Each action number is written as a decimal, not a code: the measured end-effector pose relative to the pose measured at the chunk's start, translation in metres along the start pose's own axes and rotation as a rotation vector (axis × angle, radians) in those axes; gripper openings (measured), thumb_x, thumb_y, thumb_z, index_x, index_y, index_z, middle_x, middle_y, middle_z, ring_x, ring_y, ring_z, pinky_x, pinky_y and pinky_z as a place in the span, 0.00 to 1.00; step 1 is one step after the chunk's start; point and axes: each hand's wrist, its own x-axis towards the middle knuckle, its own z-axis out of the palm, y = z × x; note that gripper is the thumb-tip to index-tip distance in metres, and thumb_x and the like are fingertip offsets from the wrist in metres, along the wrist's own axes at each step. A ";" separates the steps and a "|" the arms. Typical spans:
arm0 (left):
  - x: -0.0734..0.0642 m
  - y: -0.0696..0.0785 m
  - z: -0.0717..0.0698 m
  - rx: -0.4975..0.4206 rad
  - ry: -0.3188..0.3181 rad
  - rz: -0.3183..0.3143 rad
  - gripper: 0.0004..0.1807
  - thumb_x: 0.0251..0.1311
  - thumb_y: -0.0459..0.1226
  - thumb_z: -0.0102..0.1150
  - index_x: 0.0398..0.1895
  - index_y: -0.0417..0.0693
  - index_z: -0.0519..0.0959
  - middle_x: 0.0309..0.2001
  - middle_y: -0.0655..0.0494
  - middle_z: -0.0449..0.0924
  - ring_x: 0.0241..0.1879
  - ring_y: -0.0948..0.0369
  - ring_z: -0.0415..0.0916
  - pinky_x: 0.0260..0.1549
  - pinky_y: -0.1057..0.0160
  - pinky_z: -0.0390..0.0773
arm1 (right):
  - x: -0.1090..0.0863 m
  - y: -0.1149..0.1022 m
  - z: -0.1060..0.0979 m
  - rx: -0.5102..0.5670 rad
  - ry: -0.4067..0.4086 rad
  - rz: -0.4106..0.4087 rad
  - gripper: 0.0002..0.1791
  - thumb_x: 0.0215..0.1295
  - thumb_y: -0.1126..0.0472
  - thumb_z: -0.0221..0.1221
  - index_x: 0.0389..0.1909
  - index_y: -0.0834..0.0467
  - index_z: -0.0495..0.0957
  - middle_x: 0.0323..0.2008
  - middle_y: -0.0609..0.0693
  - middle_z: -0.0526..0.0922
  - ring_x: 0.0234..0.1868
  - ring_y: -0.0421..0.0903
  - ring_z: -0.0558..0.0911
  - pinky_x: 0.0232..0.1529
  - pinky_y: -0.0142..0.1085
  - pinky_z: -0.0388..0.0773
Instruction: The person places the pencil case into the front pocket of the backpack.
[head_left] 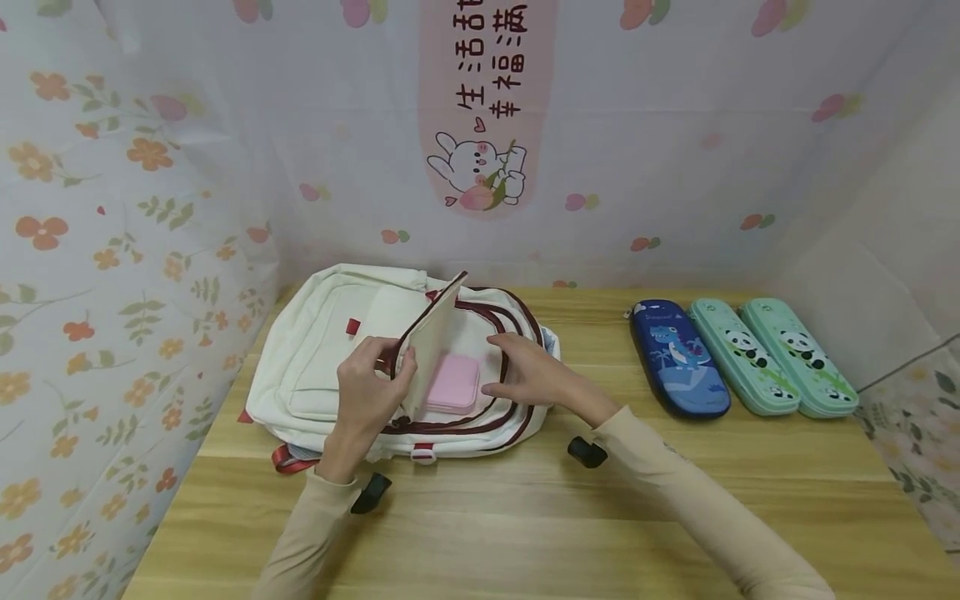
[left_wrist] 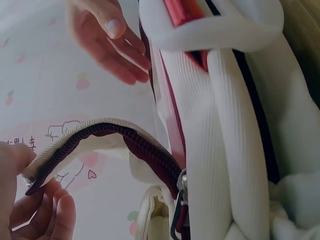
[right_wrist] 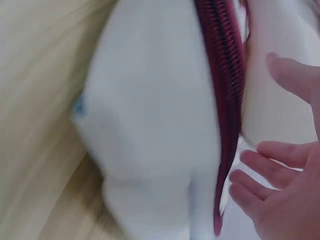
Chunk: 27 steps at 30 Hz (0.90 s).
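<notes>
A white backpack (head_left: 311,342) with dark red zippers lies flat on the table, its front compartment unzipped. With thumb and fingers my left hand (head_left: 367,383) pinches the edge of the compartment's flap (head_left: 437,333) and holds it raised. Inside the opening lies a pink flat item with rounded corners (head_left: 456,382); its kind is unclear. My right hand (head_left: 536,371) is over the right side of the opening, fingers apart and holding nothing. In the right wrist view, its fingers (right_wrist: 272,167) are beside the dark red zipper (right_wrist: 227,75).
A dark blue dinosaur pencil case (head_left: 678,358) and two mint green panda pencil cases (head_left: 742,358) lie side by side on the right of the wooden table (head_left: 480,533). Patterned cloth (head_left: 337,125) hangs behind and on the left.
</notes>
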 end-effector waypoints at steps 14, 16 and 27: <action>-0.006 0.003 0.007 -0.008 -0.005 0.003 0.05 0.51 0.29 0.68 0.29 0.36 0.82 0.24 0.47 0.80 0.22 0.58 0.76 0.21 0.69 0.75 | -0.049 0.043 -0.019 0.002 0.141 0.168 0.45 0.67 0.46 0.64 0.74 0.68 0.59 0.72 0.67 0.65 0.74 0.65 0.64 0.73 0.60 0.61; -0.006 0.003 0.008 -0.006 -0.002 0.002 0.04 0.51 0.29 0.68 0.29 0.36 0.82 0.23 0.47 0.80 0.22 0.58 0.76 0.20 0.67 0.75 | -0.053 0.048 -0.022 0.022 0.144 0.211 0.45 0.68 0.45 0.63 0.75 0.67 0.57 0.74 0.67 0.63 0.75 0.66 0.61 0.74 0.61 0.59; -0.007 0.008 0.018 -0.028 -0.009 0.010 0.03 0.51 0.29 0.67 0.28 0.38 0.82 0.24 0.48 0.80 0.22 0.58 0.77 0.22 0.72 0.72 | -0.087 0.080 -0.035 -0.034 0.284 0.335 0.45 0.66 0.49 0.65 0.74 0.70 0.58 0.72 0.71 0.62 0.73 0.69 0.63 0.70 0.64 0.62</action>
